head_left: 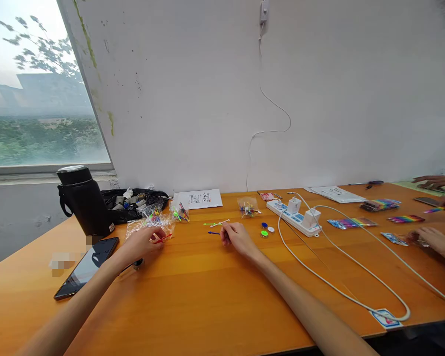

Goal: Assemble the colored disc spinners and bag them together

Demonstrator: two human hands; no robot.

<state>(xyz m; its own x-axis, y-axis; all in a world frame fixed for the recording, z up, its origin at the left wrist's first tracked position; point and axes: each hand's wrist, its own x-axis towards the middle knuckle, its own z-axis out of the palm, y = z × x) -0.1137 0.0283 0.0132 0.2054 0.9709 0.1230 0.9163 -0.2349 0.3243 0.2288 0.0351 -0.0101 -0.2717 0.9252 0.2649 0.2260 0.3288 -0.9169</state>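
On the wooden table (215,291), the left hand (143,242) pinches a red stick (164,239); the right hand's (237,237) grip looks closed.

Orange wooden table (207,291) against a stained white wall (193,99), daylit slanted window (33,94) at left.

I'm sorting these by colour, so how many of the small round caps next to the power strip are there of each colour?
Beside the power strip, right of the right hand:
Blue cap: 1
White cap: 1
Green cap: 1
Total: 3
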